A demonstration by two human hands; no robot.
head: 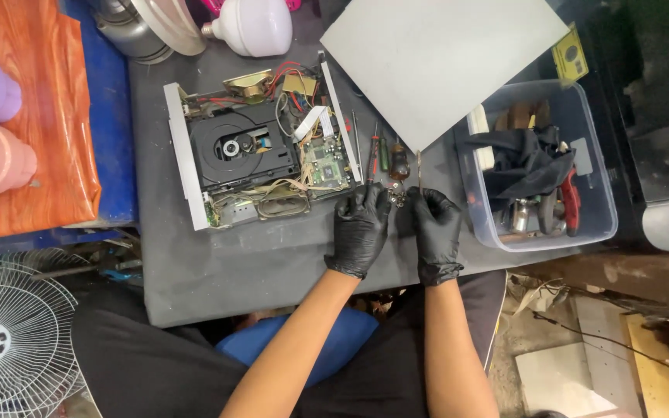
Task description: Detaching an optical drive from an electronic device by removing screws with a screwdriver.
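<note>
On the grey work mat, just in front of me, both hands wear black gloves. I note my left hand with its fingers curled together, their tips pinched on a small metal part lying between the two hands. My right hand has its fingers drawn together around a thin metal rod, held upright on the mat; how firmly it grips I cannot tell. The small part is too small to identify further. Just beyond the fingertips lie two slim screwdrivers, side by side. Left of them stands an opened disc player with white side panels and exposed circuit boards. A flat grey sheet-metal cover lies behind the hands. To the right sits a clear plastic bin of tools and black cloth.
</note>
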